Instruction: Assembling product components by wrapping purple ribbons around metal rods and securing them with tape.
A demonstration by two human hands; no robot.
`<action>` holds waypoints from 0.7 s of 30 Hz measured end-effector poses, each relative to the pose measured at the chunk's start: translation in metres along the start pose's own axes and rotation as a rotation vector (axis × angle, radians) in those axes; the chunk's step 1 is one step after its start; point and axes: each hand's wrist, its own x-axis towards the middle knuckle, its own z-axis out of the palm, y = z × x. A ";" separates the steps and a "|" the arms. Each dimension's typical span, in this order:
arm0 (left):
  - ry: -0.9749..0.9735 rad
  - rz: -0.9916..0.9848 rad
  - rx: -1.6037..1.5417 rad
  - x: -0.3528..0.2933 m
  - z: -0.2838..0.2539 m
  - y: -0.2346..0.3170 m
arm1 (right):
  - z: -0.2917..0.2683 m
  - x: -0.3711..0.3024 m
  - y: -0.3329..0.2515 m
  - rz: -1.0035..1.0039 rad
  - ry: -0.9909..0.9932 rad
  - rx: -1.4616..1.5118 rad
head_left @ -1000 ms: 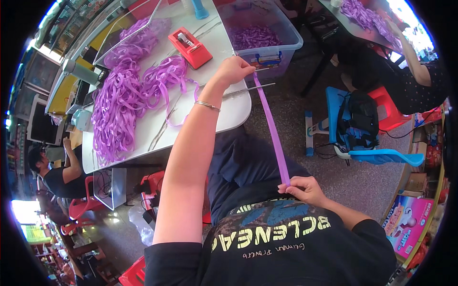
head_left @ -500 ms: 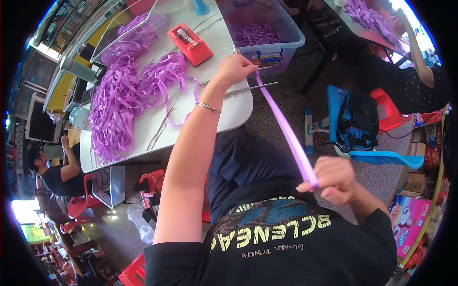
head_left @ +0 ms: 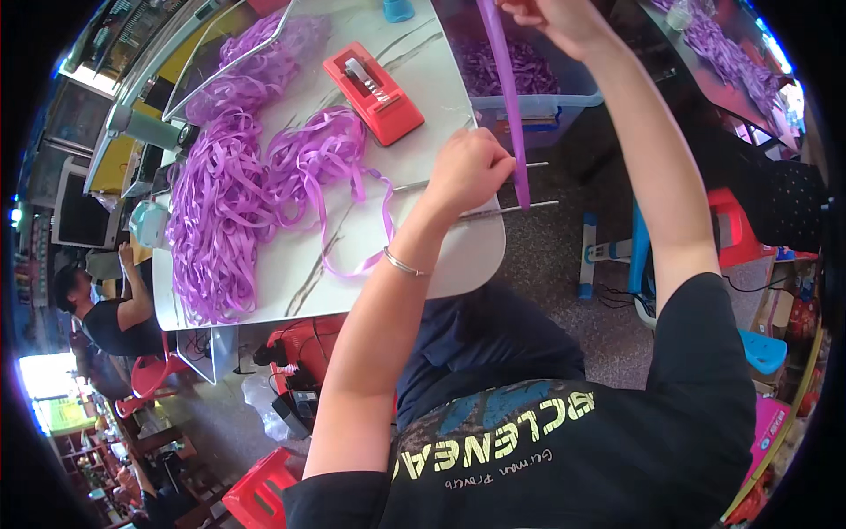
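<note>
Black short-sleeved T-shirt with yellow stencil letters, a mottled blue print and thin pale script; dark navy cloth trousers; slim silver metal bangle on the left wrist

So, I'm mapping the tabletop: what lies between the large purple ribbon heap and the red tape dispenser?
In the head view, a smaller tangle of purple ribbon lies between them.

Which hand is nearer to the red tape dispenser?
Left. In the picture, the left hand is below-right of the tape dispenser; the right hand is farther right, past the table.
</note>
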 end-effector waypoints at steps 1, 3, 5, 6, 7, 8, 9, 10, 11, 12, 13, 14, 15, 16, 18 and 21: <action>-0.018 0.019 0.027 0.001 0.000 0.002 | -0.012 0.011 0.027 0.064 0.001 0.098; -0.030 0.021 -0.022 0.000 -0.002 0.003 | -0.025 0.023 0.078 0.148 0.027 -0.047; -0.028 0.073 -0.024 -0.002 -0.004 0.001 | -0.017 0.019 0.117 0.283 0.034 0.104; -0.034 0.076 -0.026 -0.002 -0.005 0.003 | -0.018 0.016 0.141 0.376 0.083 0.132; -0.025 0.064 -0.041 -0.004 -0.007 0.003 | -0.013 0.012 0.159 0.411 0.095 0.095; -0.017 0.055 -0.057 -0.005 -0.008 0.003 | -0.007 0.006 0.174 0.504 0.144 0.093; -0.020 0.052 -0.056 -0.006 -0.007 0.001 | -0.001 -0.001 0.188 0.597 0.192 0.091; 0.013 0.037 -0.050 -0.008 -0.007 0.000 | 0.005 -0.009 0.202 0.620 0.211 0.162; 0.047 0.024 -0.045 -0.009 -0.007 -0.001 | 0.010 -0.019 0.217 0.641 0.232 0.233; 0.041 0.032 -0.047 -0.007 -0.005 0.000 | 0.009 -0.032 0.238 0.652 0.255 0.273; 0.062 0.010 -0.057 -0.004 -0.003 0.002 | 0.006 -0.048 0.262 0.662 0.280 0.313; 0.084 -0.012 -0.068 -0.001 -0.001 0.004 | 0.005 -0.066 0.284 0.655 0.291 0.364; 0.075 0.010 -0.079 0.005 0.001 0.010 | -0.006 -0.098 0.314 0.660 0.295 0.372; 0.057 0.040 -0.100 0.011 0.005 0.016 | -0.019 -0.133 0.343 0.665 0.308 0.377; 0.072 0.003 -0.077 -0.003 -0.004 0.005 | 0.022 -0.173 0.328 0.754 0.254 0.327; 0.042 -0.001 -0.077 -0.009 -0.007 -0.005 | 0.075 -0.252 0.212 0.842 0.277 0.179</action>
